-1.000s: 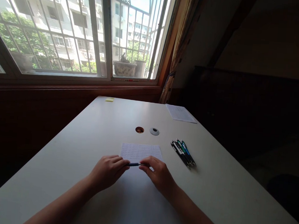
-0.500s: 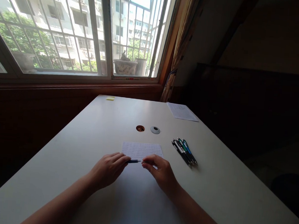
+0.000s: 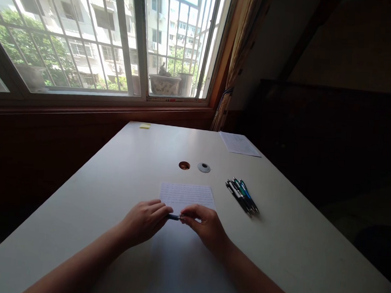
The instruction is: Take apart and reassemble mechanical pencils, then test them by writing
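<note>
A dark pen [image 3: 173,217] lies level between my two hands, above the near part of a lined sheet of paper [image 3: 187,194]. My left hand [image 3: 146,219] is closed round the pen's barrel, with most of it hidden under the fingers. My right hand [image 3: 203,223] pinches a small pen tip [image 3: 181,217] at the pen's right end, thumb and forefinger together. The fingers largely cover this piece. Whether it is fastened to the barrel I cannot tell.
To the right of the paper lies a bundle of several pens [image 3: 242,196]. Beyond the paper are a round cable hole [image 3: 184,166] and its grey cover [image 3: 204,167]. More papers [image 3: 240,144] and a yellow sticky note [image 3: 145,126] lie at the white table's [image 3: 106,176] far edge.
My right hand has moved left with the small pen tip, closing the gap to the pen. The thin refill end that stuck out of the barrel is now covered.
</note>
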`<state>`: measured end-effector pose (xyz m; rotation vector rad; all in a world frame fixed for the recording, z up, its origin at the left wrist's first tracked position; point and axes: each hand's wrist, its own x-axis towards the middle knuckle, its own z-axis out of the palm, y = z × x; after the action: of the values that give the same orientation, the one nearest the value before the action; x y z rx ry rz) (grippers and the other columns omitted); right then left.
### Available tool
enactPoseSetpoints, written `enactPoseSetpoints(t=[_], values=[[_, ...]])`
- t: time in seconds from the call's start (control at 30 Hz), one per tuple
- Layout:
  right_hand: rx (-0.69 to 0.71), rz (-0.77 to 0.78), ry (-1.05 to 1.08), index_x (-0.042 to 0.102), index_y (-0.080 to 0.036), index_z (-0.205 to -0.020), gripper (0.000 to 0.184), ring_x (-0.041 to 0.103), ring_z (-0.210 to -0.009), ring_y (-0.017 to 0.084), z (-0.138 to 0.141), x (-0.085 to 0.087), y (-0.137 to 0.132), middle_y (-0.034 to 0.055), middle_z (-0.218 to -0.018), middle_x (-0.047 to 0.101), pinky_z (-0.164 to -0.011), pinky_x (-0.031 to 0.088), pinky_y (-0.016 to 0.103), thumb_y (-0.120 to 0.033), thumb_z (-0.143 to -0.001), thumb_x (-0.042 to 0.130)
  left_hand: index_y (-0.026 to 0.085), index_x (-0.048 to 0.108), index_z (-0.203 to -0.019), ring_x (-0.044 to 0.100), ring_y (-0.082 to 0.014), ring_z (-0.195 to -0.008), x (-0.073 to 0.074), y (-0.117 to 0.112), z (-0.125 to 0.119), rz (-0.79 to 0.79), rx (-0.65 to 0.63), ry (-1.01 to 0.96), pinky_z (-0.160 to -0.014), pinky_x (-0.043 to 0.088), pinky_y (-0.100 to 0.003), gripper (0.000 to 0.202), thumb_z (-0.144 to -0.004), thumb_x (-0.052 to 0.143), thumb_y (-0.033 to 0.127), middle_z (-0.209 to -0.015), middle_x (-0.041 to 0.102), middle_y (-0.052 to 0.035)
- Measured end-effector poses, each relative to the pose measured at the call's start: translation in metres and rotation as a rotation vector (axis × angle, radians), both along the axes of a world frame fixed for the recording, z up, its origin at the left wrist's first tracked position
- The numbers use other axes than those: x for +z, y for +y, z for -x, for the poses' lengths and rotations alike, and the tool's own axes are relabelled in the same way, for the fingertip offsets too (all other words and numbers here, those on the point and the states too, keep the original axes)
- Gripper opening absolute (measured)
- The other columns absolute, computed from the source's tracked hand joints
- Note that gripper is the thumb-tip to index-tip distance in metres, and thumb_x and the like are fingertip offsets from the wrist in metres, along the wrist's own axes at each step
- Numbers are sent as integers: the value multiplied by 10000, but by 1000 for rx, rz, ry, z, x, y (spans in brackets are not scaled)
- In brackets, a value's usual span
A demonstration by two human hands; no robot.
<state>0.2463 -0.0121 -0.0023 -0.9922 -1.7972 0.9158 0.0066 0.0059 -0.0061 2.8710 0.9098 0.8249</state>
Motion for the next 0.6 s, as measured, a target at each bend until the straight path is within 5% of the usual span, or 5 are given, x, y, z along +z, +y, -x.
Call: enactPoseSetpoints(t=[0.6], values=[[59,-34,-26,715,-213,-911,113,695,-798,177,10,-1,-5,24,-861,739,-726,564,290,-309,-852,719,206,596,-1010,580,-141,-654,6,-9,-7,-74,-38,-41,-570,395,-248,122,-970,482,211,-757,643,-15]])
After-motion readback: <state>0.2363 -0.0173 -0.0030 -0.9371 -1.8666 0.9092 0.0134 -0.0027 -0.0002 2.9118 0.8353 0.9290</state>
